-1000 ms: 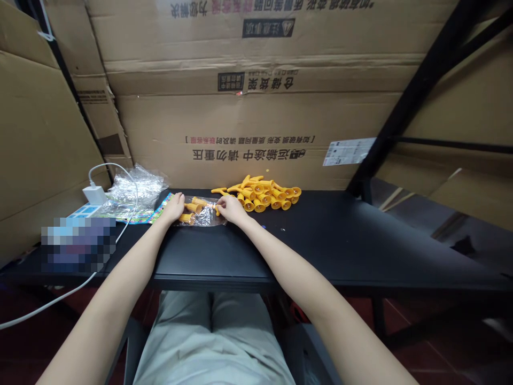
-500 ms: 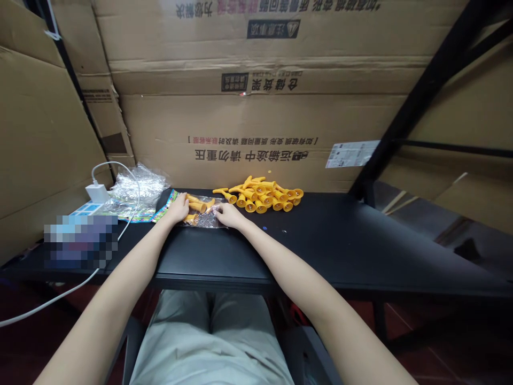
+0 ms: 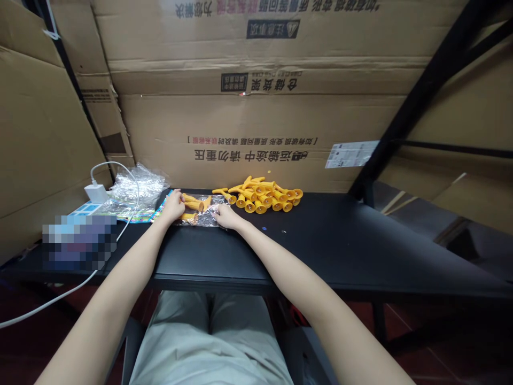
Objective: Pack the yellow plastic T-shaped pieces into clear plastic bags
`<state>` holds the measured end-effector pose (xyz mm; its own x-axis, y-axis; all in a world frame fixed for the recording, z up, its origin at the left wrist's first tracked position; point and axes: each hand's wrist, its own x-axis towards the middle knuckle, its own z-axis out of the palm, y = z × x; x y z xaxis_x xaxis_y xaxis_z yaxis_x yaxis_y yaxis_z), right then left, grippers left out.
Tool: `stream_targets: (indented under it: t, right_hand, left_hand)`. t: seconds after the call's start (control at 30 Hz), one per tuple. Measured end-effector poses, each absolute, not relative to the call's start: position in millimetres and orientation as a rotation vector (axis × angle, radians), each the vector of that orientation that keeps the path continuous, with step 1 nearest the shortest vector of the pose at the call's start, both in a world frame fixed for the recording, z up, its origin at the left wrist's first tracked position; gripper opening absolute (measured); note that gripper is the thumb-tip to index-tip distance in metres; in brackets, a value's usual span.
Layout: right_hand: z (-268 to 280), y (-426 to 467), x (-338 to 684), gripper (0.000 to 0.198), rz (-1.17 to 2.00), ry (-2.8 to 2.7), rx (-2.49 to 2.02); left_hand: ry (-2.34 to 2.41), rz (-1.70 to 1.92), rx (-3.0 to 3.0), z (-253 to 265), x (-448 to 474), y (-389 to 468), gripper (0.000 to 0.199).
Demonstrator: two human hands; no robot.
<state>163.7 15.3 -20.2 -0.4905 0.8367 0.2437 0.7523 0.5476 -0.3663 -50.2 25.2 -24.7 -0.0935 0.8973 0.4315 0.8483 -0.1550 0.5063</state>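
Note:
A clear plastic bag (image 3: 205, 218) with a colourful printed end at its left lies on the black table. Inside it are several yellow trumpet-shaped plastic pieces (image 3: 194, 205). My left hand (image 3: 173, 207) is closed on the bag's left part, over the printed end, and partly covers the pieces there. With its fingers pinched together, my right hand (image 3: 226, 216) holds the right end of the clear film. Just behind and right of that hand is a pile of similar yellow pieces (image 3: 260, 197), their flared round ends mostly facing me.
A stack of clear bags (image 3: 138, 187) lies at the back left. Nearby are a power strip (image 3: 86, 208), a white plug (image 3: 96, 191) with its cable, and a pixelated item (image 3: 78, 243). Cardboard (image 3: 256, 117) walls the back; a black metal post (image 3: 417, 96) rises at right.
My left hand has shifted slightly left and away from me along the bag. The yellow pieces inside have moved a little left; my right hand still pinches the film.

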Motion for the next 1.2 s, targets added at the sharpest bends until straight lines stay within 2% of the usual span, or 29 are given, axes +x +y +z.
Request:
stream_targets:
  t: [0.23,0.4,0.5,0.77,1.2]
  right_hand:
    - [-16,19,169,0.025,0.337,-2.362,-1.156]
    - [-15,32,190,0.036,0.003,-2.13,-1.305]
    - [-20,37,201,0.044,-0.11,-2.176,-1.396]
    - [-24,34,196,0.034,-0.284,-2.239,-1.61]
    - [-2,22,194,0.035,-0.173,-2.054,-1.035]
  left_hand:
    - [1.857,0.835,2.142,-32,-45,32,0.014]
    - [1.901,0.826,2.131,-33,-51,34,0.016]
    - [1.948,0.847,2.117,-34,-56,36,0.015]
    - [1.976,0.896,2.099,-35,-63,37,0.014]
    - [1.963,0.939,2.107,-36,-64,38,0.013]
